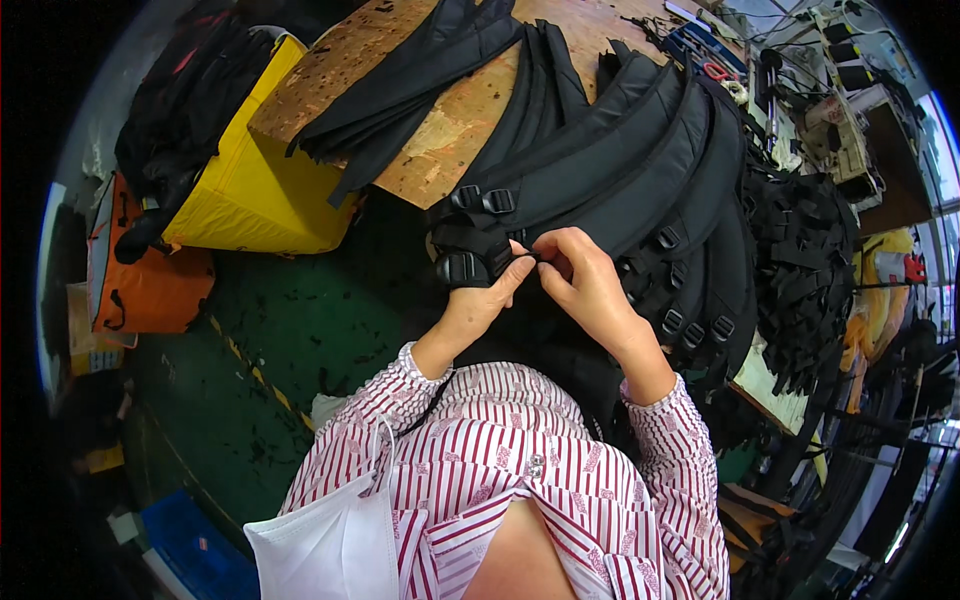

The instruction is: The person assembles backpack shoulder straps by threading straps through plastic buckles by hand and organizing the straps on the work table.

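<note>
My left hand [478, 312] is closed around the buckle end of a padded black shoulder strap [570, 190]. Several black plastic buckles [460, 268] sit on the webbing over and beside its fingers. Close by, my right hand [590, 280] pinches a thin black strip [532, 257] between thumb and forefinger, and its other fingers are curled. The strip runs between the two hands; its exact form is too small to tell. More padded straps [690, 150] lie fanned out to the right, with buckles [692, 335] hanging at their ends.
A wooden table [440, 150] carries the straps, more of them at its left part [400, 110]. Left stand a yellow bag [260, 190] heaped with black material and an orange bag [170, 285]. A pile of black webbing [805, 270] hangs at right. Red-handled scissors [718, 72] lie far right.
</note>
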Motion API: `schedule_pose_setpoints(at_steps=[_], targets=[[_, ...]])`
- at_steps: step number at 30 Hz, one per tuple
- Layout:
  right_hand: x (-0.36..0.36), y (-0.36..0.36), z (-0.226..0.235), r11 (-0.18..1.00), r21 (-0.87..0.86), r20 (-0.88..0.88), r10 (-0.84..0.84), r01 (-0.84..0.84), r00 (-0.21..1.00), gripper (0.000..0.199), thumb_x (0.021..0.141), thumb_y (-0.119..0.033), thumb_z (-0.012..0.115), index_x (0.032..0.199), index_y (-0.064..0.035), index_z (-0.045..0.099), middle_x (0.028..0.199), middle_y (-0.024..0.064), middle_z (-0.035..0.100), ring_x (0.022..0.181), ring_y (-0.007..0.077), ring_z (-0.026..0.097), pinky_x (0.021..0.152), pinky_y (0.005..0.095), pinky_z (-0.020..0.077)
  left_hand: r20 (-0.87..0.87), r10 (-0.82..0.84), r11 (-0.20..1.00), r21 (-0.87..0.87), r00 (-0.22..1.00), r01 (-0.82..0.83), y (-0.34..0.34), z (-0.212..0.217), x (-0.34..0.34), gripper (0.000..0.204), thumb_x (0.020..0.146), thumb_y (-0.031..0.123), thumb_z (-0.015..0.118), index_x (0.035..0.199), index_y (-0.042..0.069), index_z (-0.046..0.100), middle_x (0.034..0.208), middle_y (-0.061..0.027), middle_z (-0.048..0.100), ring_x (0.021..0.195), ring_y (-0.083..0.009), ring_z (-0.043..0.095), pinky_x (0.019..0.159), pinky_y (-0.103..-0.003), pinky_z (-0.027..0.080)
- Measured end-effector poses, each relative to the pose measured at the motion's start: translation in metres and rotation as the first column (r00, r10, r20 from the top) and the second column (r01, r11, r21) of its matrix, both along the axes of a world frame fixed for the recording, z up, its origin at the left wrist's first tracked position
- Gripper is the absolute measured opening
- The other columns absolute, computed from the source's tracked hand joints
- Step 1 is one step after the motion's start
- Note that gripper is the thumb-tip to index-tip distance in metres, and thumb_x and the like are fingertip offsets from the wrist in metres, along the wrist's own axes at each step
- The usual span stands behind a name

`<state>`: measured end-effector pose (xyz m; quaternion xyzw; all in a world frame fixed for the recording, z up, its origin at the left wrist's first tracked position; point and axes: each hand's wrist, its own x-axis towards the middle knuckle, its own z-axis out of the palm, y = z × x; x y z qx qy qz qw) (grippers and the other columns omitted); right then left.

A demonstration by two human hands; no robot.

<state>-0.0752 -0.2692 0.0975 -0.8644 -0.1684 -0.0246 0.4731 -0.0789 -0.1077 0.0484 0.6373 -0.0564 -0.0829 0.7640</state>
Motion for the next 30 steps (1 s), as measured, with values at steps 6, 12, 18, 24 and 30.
schedule_pose_setpoints(at_steps=[6,12,18,24,30], targets=[[0.014,-0.007,0.004,0.999,-0.007,-0.044,-0.041,0.041,0.998,0.014,0.082,-0.007,0.062,0.093,0.0015,0.059,0.082,0.0087,0.057,0.070,0.0152,0.055,0.063,0.0268,0.0452,0.036,0.007,1.000,0.001,0.999,-0.007,-0.003,-0.003,-0.001,0.012,0.090,0.017,0.062,0.096,0.007,0.058,0.066,0.0052,0.048,0.049,-0.0030,0.041,0.044,-0.018,0.035],[0.033,-0.016,0.013,0.978,-0.183,-0.158,0.067,-0.096,0.985,0.019,0.085,-0.015,0.062,0.088,0.0038,0.061,0.073,0.0130,0.058,0.064,0.0187,0.055,0.061,0.0308,0.0453,0.040,0.020,1.000,0.002,0.999,-0.020,-0.004,-0.003,-0.003,0.013,0.089,0.016,0.063,0.097,0.008,0.058,0.066,0.0054,0.047,0.048,-0.0031,0.041,0.044,-0.019,0.035],[0.059,-0.018,0.017,0.878,-0.291,-0.243,0.316,-0.380,0.917,0.025,0.089,-0.022,0.058,0.091,0.0028,0.063,0.066,0.0126,0.058,0.063,0.0183,0.058,0.058,0.0312,0.0456,-0.025,-0.009,0.999,-0.033,1.000,0.008,-0.002,-0.003,-0.004,0.015,0.088,0.016,0.065,0.097,0.008,0.058,0.068,0.0050,0.048,0.050,-0.0031,0.041,0.045,-0.018,0.034],[0.081,-0.014,0.034,0.738,-0.295,-0.682,0.281,-0.606,0.675,0.032,0.091,-0.029,0.054,0.087,0.0015,0.065,0.061,0.0060,0.059,0.053,0.0143,0.056,0.051,0.0272,0.0453,0.195,0.008,0.990,0.134,0.981,-0.035,-0.003,0.000,-0.005,0.016,0.086,0.014,0.067,0.098,0.005,0.059,0.076,0.0013,0.055,0.060,-0.0061,0.049,0.055,-0.020,0.041],[0.078,-0.006,0.031,0.706,-0.310,-0.655,0.327,-0.637,0.681,0.026,0.087,-0.021,0.054,0.088,0.0024,0.064,0.063,0.0068,0.060,0.054,0.0149,0.057,0.053,0.0283,0.0471,0.391,-0.031,0.967,0.244,0.920,-0.071,-0.003,0.001,-0.006,0.018,0.084,0.010,0.069,0.097,0.002,0.059,0.088,-0.0027,0.059,0.081,-0.0122,0.055,0.075,-0.026,0.046]])
